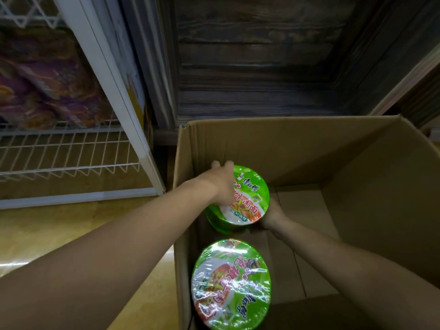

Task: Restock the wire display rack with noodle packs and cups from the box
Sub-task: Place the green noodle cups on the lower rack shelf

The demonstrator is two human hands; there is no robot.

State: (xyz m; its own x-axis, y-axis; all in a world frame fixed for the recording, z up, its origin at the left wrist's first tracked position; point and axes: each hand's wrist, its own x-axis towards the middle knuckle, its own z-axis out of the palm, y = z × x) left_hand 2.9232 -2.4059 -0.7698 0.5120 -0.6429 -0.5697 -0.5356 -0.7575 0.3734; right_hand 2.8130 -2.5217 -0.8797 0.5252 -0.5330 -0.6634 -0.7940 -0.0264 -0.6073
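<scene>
Both hands are clasping the far noodle cup [247, 198] inside the open cardboard box [309, 148]: the left hand [222, 184] is curling over its far left rim, and the right hand [272, 215] is gripping its right side with the fingers hidden beneath. A second noodle cup [232, 284] is sitting nearer in the box, while purple noodle packs [47, 79] are lying on the wire display rack [71, 151] just left of the box.

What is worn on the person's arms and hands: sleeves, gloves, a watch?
Nothing shows. The left arm and right arm are bare with no sleeves in view; the left hand and right hand have no gloves, and no watch or bracelet is at either wrist.
</scene>
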